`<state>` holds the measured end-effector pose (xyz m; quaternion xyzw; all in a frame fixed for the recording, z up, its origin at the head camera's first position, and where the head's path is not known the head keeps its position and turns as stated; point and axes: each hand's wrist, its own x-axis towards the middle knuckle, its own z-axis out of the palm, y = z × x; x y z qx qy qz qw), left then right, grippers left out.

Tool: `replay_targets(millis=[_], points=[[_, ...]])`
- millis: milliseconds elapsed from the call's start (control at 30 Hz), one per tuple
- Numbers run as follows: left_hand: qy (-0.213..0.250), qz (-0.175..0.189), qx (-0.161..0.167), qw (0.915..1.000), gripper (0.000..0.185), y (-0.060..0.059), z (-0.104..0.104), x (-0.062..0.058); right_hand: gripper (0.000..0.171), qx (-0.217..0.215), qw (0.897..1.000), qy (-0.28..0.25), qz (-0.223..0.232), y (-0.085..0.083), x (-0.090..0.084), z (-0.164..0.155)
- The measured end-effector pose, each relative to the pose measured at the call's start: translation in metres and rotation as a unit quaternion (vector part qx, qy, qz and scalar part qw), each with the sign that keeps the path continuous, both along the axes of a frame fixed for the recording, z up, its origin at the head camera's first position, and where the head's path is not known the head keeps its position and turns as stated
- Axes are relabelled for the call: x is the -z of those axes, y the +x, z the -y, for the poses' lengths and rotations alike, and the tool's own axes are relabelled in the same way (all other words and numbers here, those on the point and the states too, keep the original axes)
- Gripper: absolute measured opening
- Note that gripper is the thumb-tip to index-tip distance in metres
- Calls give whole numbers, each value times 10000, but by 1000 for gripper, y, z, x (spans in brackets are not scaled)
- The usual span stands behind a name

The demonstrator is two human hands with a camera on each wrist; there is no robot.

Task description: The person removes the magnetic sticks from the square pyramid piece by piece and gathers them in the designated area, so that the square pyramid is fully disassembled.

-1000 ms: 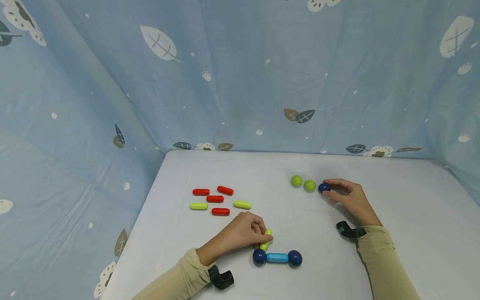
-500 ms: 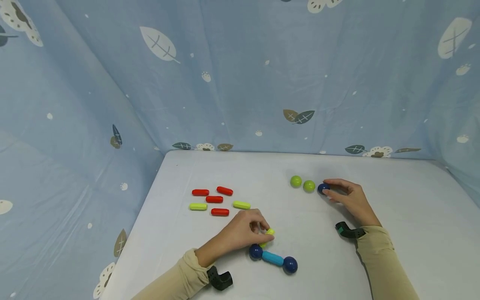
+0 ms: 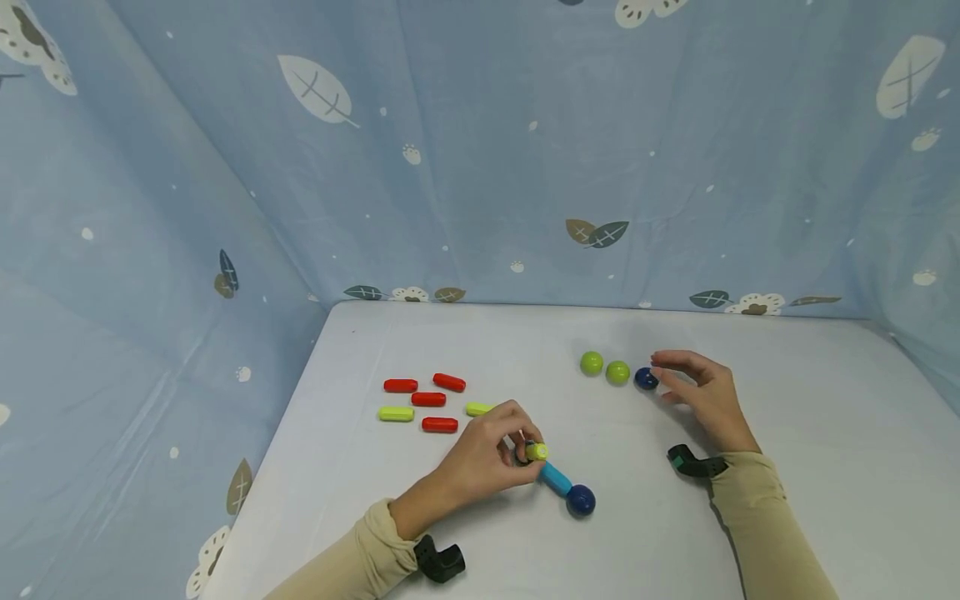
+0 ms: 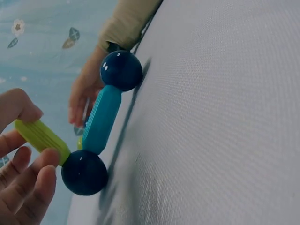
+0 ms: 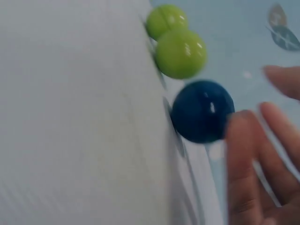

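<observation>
My left hand [image 3: 487, 454] pinches a yellow-green ribbed rod [image 4: 42, 138] between thumb and fingers. One end of that rod meets a dark blue ball [image 4: 84, 172], which also joins a light blue rod [image 3: 556, 478]. At the light blue rod's other end is a second dark blue ball [image 3: 581, 500]. In the head view the hand mostly hides the nearer ball. Farther right, my right hand [image 3: 705, 396] has its fingers loosely spread beside a loose dark blue ball [image 5: 204, 111] on the table; thumb and fingers are apart, not gripping it.
Two light green balls [image 3: 618, 372] lie left of the loose blue ball. Several red rods [image 3: 429, 399] and two more yellow-green rods [image 3: 396, 413] lie on the white table [image 3: 360, 492] at left. A patterned blue curtain [image 3: 480, 167] stands behind.
My left hand has lifted and tipped the yellow-green rod, swinging the joined balls and light blue rod up and round into a slant. My right fingers have parted slightly from the blue ball.
</observation>
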<state>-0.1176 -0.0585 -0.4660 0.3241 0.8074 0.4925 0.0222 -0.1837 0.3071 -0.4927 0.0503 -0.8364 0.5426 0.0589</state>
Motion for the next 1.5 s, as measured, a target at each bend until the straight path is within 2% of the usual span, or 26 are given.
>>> replay_targets(millis=[100,167,300,467,633,733,1000,1133,1300,1500], points=[[-64,14,-25,10000,22,-1,0,-1,36,-27,9997,-154,-209,1,-9,10],[-158,84,-43,9998,23,-1,0,-1,33,-224,9992,-201,-270,1,-15,20],[-429,347,-129,9984,24,-3,1,-1,29,-1100,9936,-149,-204,4,-22,44],[-822,408,-334,9952,21,-5,1,1,31,-2427,9699,192,51,9,-18,78],[-1217,186,-567,9908,18,-7,2,3,35,-3115,9481,521,362,15,-9,101],[-1350,54,-597,9890,19,-7,2,5,33,-3297,9413,549,477,16,-6,105],[-1700,-119,-497,9841,21,-9,3,10,27,-3519,9335,313,605,14,-1,104],[-1903,-11,-432,9808,21,-8,3,6,28,-3573,9310,115,742,12,2,100],[-2142,207,-380,9758,22,-7,6,-2,29,-3485,9326,-162,921,11,4,94],[-2266,412,-304,9726,21,-5,18,-6,30,-3466,9322,-212,1020,11,4,93]])
